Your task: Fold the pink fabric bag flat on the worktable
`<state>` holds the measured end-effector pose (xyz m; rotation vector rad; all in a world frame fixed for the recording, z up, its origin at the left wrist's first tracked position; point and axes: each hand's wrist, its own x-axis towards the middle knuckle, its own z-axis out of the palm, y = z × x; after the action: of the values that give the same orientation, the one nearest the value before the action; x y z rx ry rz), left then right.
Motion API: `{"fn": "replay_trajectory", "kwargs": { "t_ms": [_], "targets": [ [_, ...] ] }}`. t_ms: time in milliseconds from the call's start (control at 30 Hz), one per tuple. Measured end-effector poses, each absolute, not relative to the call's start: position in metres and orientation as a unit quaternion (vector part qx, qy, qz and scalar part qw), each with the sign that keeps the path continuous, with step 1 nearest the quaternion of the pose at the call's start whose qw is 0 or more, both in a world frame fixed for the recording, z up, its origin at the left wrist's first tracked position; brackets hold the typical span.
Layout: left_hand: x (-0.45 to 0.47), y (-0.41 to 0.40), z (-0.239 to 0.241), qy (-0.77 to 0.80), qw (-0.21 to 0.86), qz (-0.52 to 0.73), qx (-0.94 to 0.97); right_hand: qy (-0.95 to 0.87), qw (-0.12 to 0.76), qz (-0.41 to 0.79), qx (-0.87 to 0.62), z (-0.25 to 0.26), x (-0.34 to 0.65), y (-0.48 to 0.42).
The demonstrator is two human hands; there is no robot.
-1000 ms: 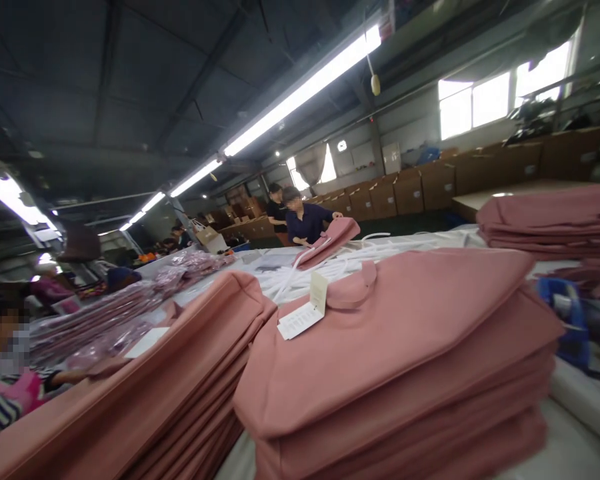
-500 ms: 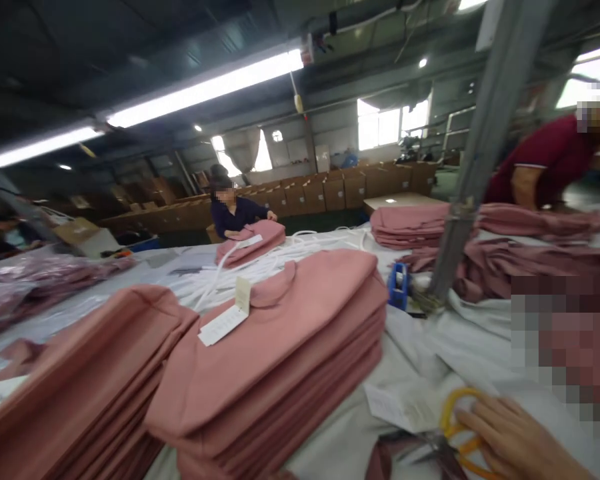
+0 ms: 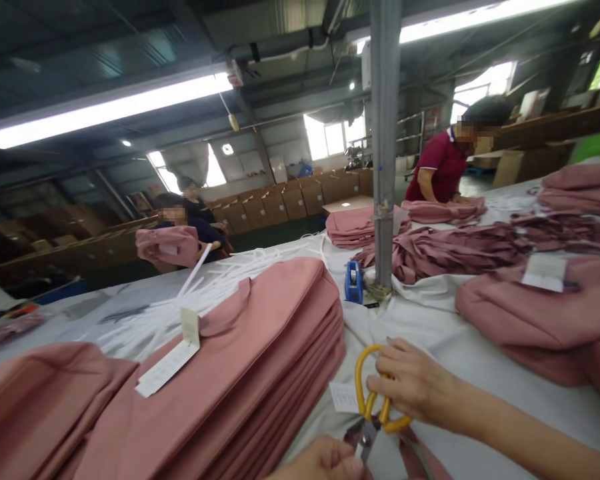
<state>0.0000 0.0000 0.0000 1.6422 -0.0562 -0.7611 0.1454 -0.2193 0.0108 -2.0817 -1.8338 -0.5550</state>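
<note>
Between the right hand (image 3: 413, 381) and the left hand (image 3: 325, 460), a pair of yellow-handled scissors (image 3: 366, 437) points down, its blades toward the left fingertips. The right hand is closed on the handles; the left lies just beside the blade end, and whether it grips the metal, a strap or nothing cannot be told. The 2 hands are near each other but do not visibly touch. Beneath the right hand and the scissors runs a dark pink strap (image 3: 421, 455); a printed card (image 3: 344, 397) lies just left of the handles on the pale cloth (image 3: 420, 313).

To the left of both hands rises a stack of pink bags (image 3: 260, 347), a paper hang tag (image 3: 167, 367) on its top bag. Beyond the right hand and to its right rests another pink bag (image 3: 525, 323); straight beyond, near the foot of a post (image 3: 384, 200), stands a blue tape dispenser (image 3: 353, 283), with a heap of straps (image 3: 455, 252) farther right. Well beyond the hands, 1 co-worker in a maroon shirt (image 3: 437, 170) bends over pink pieces.

The step in hand appears to be handling the scissors at the strap; no cut can be confirmed. A next move would call for left fingertips clear of the blades and a steady right grip.
</note>
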Motion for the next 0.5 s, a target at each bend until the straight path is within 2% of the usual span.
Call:
{"fn": "replay_trajectory", "kwargs": {
  "t_ms": [167, 267, 367, 500],
  "targets": [
    [0.026, 0.006, 0.072, 0.085, 0.689, -0.306, 0.651, -0.572, 0.216, -0.276, -0.741, 0.049, 0.166, -0.22],
    [0.048, 0.02, 0.112, 0.133, 0.72, -0.278, 0.622, -0.434, 0.268, -0.303, -0.805, 0.033, 0.192, -0.238],
    [0.087, 0.042, 0.145, 0.199, 0.729, -0.204, 0.622, -0.301, 0.249, -0.297, -0.871, -0.039, 0.219, -0.27],
    [0.159, 0.079, 0.175, 0.243, 0.731, -0.047, 0.636, -0.187, 0.167, -0.185, -0.95, -0.176, 0.217, -0.315]
  ]
}}
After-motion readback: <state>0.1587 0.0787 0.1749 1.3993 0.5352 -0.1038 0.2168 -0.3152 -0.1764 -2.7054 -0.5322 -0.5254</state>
